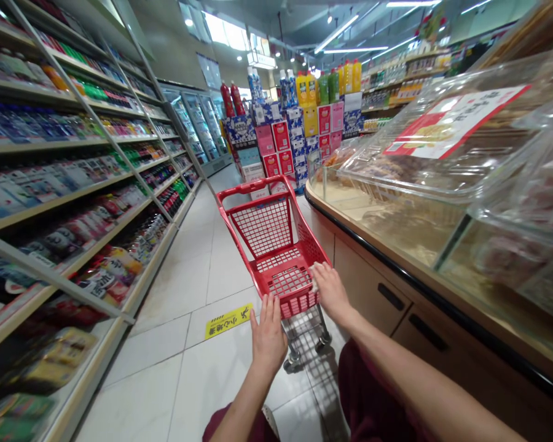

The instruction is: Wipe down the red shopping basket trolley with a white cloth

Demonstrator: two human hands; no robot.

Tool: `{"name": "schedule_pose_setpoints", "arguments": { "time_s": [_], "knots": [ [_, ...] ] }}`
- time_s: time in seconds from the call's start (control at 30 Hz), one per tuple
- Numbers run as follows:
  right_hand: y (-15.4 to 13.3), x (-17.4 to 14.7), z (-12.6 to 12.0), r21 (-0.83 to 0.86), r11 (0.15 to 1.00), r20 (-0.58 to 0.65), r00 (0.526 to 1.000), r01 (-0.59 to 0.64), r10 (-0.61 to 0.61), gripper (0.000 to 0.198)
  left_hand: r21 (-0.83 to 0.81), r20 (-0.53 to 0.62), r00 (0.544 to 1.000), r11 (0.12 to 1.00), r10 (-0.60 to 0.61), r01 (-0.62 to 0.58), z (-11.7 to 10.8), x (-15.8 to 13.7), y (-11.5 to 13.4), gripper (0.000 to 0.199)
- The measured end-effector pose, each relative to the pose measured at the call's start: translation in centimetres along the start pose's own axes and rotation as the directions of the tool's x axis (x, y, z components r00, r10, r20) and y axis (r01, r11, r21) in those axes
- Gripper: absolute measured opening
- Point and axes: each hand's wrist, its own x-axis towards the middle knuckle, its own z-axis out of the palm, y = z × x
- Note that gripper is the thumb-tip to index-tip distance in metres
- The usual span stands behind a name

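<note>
A red plastic shopping cart with a grid-walled basket stands in front of me on small grey wheels. My left hand lies at the near left corner of its rim, fingers stretched out and side by side, holding nothing. At the near right part of the rim, my right hand has its fingers bent over a small crumpled whitish cloth, pressed against the cart. The cloth is mostly covered by the fingers, so its exact kind is unclear. Inside the basket only red grid shows.
Shelves of bottled drinks line the left. A wooden display counter with glass edging and clear plastic food boxes runs close along the right. Stacked drink cartons stand ahead. A yellow floor sticker lies on white tiles.
</note>
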Motion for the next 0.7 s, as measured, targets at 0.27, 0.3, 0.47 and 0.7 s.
{"name": "schedule_pose_setpoints", "arguments": {
  "time_s": [0.27,0.3,0.47,0.7],
  "knots": [
    [-0.2,0.1,-0.5,0.002,0.989,0.068,0.987,0.145,-0.145,0.044,-0.007,-0.015,1.0,1.0,-0.005,0.005,0.2,0.1,0.0,0.07],
    [0.6,0.3,-0.8,-0.019,0.998,0.053,0.997,0.062,-0.061,0.044,-0.01,-0.016,1.0,1.0,-0.007,0.007,0.2,0.0,0.1,0.071],
    [-1.4,-0.1,0.5,0.084,0.987,0.043,0.989,0.14,-0.144,0.046,-0.069,-0.02,0.999,0.997,-0.028,0.027,-0.1,0.1,0.3,0.07],
    [-4.9,0.3,0.6,0.431,0.898,0.065,0.99,0.088,-0.128,0.054,-0.364,-0.153,0.988,0.93,0.0,-0.057,-0.8,2.8,1.1,0.053]
  ]
}}
